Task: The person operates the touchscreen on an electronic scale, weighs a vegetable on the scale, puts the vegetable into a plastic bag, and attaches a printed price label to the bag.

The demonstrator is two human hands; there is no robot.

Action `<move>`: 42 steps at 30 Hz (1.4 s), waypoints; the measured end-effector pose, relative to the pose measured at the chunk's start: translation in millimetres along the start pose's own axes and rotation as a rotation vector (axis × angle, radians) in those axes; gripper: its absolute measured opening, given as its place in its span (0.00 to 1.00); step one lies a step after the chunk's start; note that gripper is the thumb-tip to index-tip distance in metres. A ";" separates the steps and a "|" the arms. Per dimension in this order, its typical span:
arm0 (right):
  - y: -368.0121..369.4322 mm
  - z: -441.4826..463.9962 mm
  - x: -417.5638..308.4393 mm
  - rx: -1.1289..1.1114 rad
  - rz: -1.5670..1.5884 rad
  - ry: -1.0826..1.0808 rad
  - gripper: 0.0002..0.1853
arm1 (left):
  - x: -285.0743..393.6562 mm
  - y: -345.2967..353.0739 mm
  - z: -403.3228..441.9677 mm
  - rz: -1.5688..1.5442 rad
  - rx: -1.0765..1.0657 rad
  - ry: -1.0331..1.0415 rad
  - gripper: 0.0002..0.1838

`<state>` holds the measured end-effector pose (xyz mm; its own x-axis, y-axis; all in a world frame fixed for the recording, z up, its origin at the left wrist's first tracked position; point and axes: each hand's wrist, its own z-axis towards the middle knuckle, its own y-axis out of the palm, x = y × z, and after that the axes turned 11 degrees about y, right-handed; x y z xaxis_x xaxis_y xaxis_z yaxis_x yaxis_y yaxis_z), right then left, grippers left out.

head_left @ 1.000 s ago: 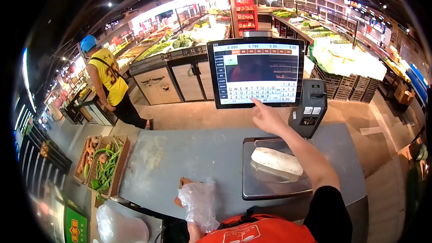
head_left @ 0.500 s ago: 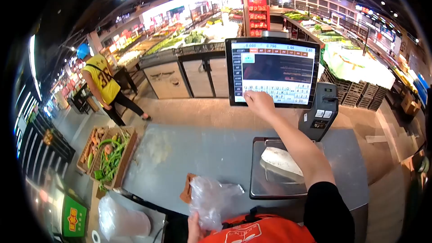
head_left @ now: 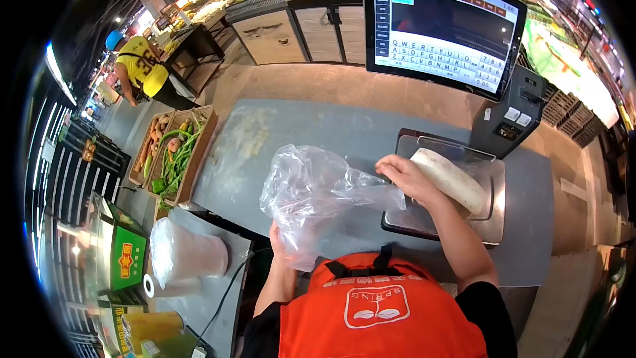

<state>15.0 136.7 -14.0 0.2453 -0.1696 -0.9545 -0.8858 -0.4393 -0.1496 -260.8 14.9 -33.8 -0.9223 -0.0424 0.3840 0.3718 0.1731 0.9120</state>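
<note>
My left hand (head_left: 281, 246) grips a crumpled clear plastic bag (head_left: 318, 182) above the grey counter. The bag spreads out in front of the red apron, and its loose end reaches toward the scale. Over the left side of the metal scale tray (head_left: 490, 219) is my right hand (head_left: 407, 178), its fingers curled together with nothing visible in them. Just beside it, a thick white radish (head_left: 450, 178) lies on the tray, partly hidden by my right forearm. The bag's loose end is close below my right fingertips; I cannot tell whether they touch.
A touchscreen (head_left: 444, 26) with an on-screen keyboard stands behind the scale, beside a dark printer box (head_left: 510, 116). A vegetable crate (head_left: 199, 152) sits at the counter's left. Lower left are wrapped bag rolls (head_left: 192, 252) and a cable. A person in a yellow vest (head_left: 142, 66) stands beyond.
My right hand has left the touchscreen and come down to the scale. My left hand has raised the bag forward over the counter, covering the brown cloth. The view has tilted down.
</note>
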 end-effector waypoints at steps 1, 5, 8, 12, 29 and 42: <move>3.2 3.8 7.2 -0.045 0.045 0.077 0.15 | -2.5 5.7 -1.5 0.016 0.007 -0.002 0.25; 18.2 12.6 20.8 -0.276 0.109 0.165 0.17 | -7.0 -0.9 -1.2 0.084 -0.060 0.022 0.25; 22.9 10.1 12.7 -0.318 0.193 0.129 0.15 | -2.4 -10.2 4.2 0.210 0.150 0.060 0.26; 6.7 9.3 -1.5 -0.033 0.679 0.213 0.11 | 20.6 -24.1 23.7 0.114 0.355 0.145 0.23; 44.2 1.0 -5.4 0.092 1.225 0.402 0.11 | -34.4 -34.7 38.0 2.300 -0.179 0.600 0.26; -25.1 -25.2 31.4 0.638 -0.451 -0.282 0.13 | 18.0 -45.7 62.7 0.504 0.235 0.150 0.11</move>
<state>54.9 120.1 -33.7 0.5978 0.1678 -0.7839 -0.8001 0.1868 -0.5701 -301.0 67.9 -77.6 -0.6054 -0.0344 0.7952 0.7126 0.4216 0.5608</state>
